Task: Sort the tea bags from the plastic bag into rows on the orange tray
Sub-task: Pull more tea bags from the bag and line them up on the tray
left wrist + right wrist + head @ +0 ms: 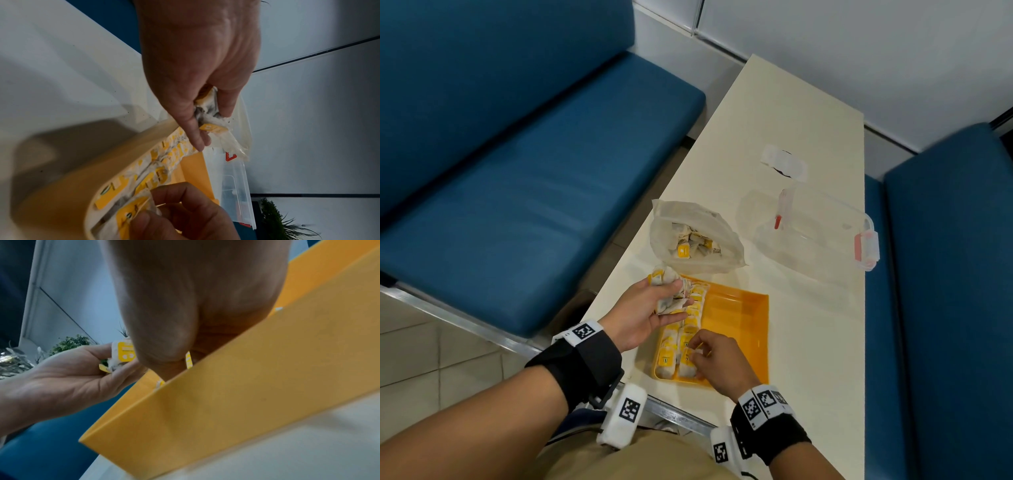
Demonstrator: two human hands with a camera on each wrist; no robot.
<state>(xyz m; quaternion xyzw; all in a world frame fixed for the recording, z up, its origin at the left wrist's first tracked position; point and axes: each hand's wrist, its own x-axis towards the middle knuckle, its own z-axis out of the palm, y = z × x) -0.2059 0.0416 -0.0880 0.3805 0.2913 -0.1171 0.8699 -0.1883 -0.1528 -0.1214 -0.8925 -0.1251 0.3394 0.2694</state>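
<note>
Orange plastic forms the tray [736, 315] that lies on the cream tabletop [808, 325], and two rows of tea bags [681, 342] with yellow tags fill its left part. The right hand [717, 359] is down in the tray at the near end of the second row, its fingers [697, 346] curled and pinching a tea bag by its yellow tag, as the left wrist view shows with the thumb pressed on the tag. From the right wrist view only the tray's outer wall [236, 394] and the back of that hand can be seen.

Beyond those fingers, the left hand [650, 313] hovers palm up over the far left corner of the tray, its fingers [193, 133] and thumb closed round a small bunch of tea bags [666, 291], with strings and yellow tags poking out past the fingertips. Just beyond the left fingertips lies the plastic bag [695, 240], its mouth open and more tea bags heaped inside; its near edge touches the far rim of the tray. Farther off to the right of both hands sits a clear plastic box [818, 233] with red clips, and beyond it a small white strip [784, 161] on the tabletop. Blue padded seats [517, 171] flank the tabletop.
</note>
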